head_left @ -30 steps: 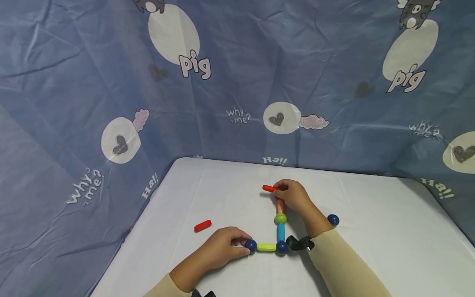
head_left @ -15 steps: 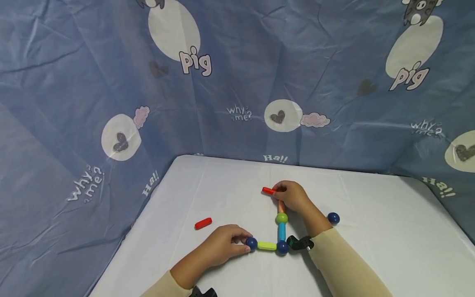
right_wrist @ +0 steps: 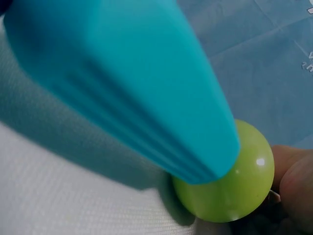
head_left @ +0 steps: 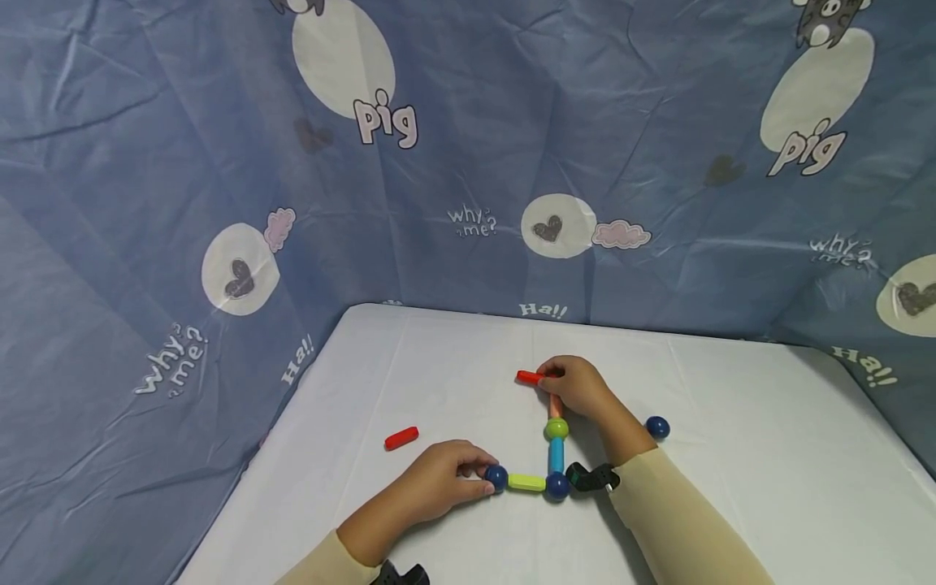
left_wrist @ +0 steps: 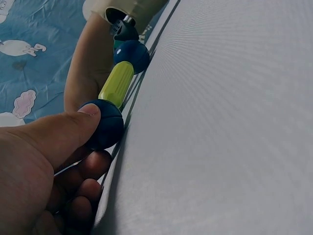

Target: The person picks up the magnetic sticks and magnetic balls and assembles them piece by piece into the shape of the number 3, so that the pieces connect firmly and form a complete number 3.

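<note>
My left hand [head_left: 439, 483] pinches a dark blue ball [left_wrist: 108, 126] between thumb and fingers at the near left end of an L-shaped chain. From that ball a yellow-green rod [head_left: 526, 483] runs to a second dark blue ball [head_left: 557, 486] at the corner. A light blue rod [right_wrist: 142, 93], a green ball [right_wrist: 239, 178] and an orange rod [head_left: 556, 406] lead away from the corner. At the far end my right hand [head_left: 578, 386] pinches a red rod [head_left: 529, 377], which points left. Its fingers hide where that rod meets the orange one.
Another red rod [head_left: 401, 438] lies on the white table [head_left: 453, 357] beyond my left hand. A loose dark blue ball [head_left: 657, 427] sits to the right of my right forearm. Behind the table hangs a blue printed cloth [head_left: 453, 162].
Both hands keep their holds in nearly the same places. The outer end of the held red rod has dipped slightly nearer, and the head view has shifted a little.
</note>
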A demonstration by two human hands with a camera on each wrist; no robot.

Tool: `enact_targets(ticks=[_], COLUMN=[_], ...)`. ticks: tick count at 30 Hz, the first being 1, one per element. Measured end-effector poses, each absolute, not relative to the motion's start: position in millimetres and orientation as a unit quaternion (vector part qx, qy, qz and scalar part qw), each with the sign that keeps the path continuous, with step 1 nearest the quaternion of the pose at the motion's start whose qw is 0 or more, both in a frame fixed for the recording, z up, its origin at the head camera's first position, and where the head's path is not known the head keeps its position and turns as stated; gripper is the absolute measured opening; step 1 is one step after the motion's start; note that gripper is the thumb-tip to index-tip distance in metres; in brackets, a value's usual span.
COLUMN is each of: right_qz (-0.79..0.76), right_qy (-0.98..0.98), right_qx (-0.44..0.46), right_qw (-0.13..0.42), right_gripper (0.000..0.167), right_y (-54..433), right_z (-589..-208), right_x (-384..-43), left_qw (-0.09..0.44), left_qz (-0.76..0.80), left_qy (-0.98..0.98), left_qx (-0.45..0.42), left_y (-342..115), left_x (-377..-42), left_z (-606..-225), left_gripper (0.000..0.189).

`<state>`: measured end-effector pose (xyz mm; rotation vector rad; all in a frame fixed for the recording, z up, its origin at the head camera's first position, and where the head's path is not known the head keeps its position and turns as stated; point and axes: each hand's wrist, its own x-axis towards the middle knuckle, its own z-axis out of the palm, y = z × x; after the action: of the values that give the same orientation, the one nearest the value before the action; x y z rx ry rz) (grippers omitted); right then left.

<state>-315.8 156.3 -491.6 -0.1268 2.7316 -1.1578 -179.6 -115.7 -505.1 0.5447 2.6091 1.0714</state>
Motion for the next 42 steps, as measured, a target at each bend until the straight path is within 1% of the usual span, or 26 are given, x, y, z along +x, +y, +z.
enact_targets(ticks=[7, 16, 19, 25, 31, 35, 38, 42], right_qz=[-0.382, -0.372, -0.373, -0.364, -0.326, -0.296, -0.282, -0.273], right_qy=[0.919, 0.922, 0.923, 0.929, 0.945, 0.955, 0.959, 0.962], right_qx=[-0.044, -0.042, -0.044, -0.040, -0.034, -0.018, -0.016, -0.010], right_qw=[0.085, 0.095, 0.087, 0.048, -0.002, -0.019, -0.017, 0.015], right_gripper=[0.022, 0.040, 0.044, 0.045, 0.044, 0.045, 0.046, 0.049], right_y=[155.0, 161.5, 165.5, 179.3, 202.2, 228.3, 251.3, 278.5], right_z=[-490.8, -473.1, -463.9, -453.7, -448.3, -449.0, -450.4, -451.7], right_x=[-314.2, -298.4, -289.1, -265.6, -251.8, -248.7, -246.9, -245.7], left_qw=[0.128, 0.131, 0.129, 0.130, 0.127, 0.130, 0.130, 0.127], left_qz=[0.369, 0.366, 0.366, 0.370, 0.374, 0.376, 0.374, 0.375], left_qy=[0.901, 0.902, 0.903, 0.901, 0.900, 0.899, 0.899, 0.899], left_qx=[0.192, 0.189, 0.187, 0.187, 0.184, 0.183, 0.184, 0.186], left_y=[-115.0, -115.1, -115.3, -114.6, -114.2, -114.1, -114.3, -114.4], left_x=[-179.5, -179.8, -180.0, -179.9, -180.2, -180.5, -180.7, -181.4], left_z=[-504.9, -505.6, -505.0, -505.3, -507.4, -508.8, -509.3, -509.2], left_gripper=[0.030, 0.030, 0.030, 0.029, 0.028, 0.028, 0.028, 0.028])
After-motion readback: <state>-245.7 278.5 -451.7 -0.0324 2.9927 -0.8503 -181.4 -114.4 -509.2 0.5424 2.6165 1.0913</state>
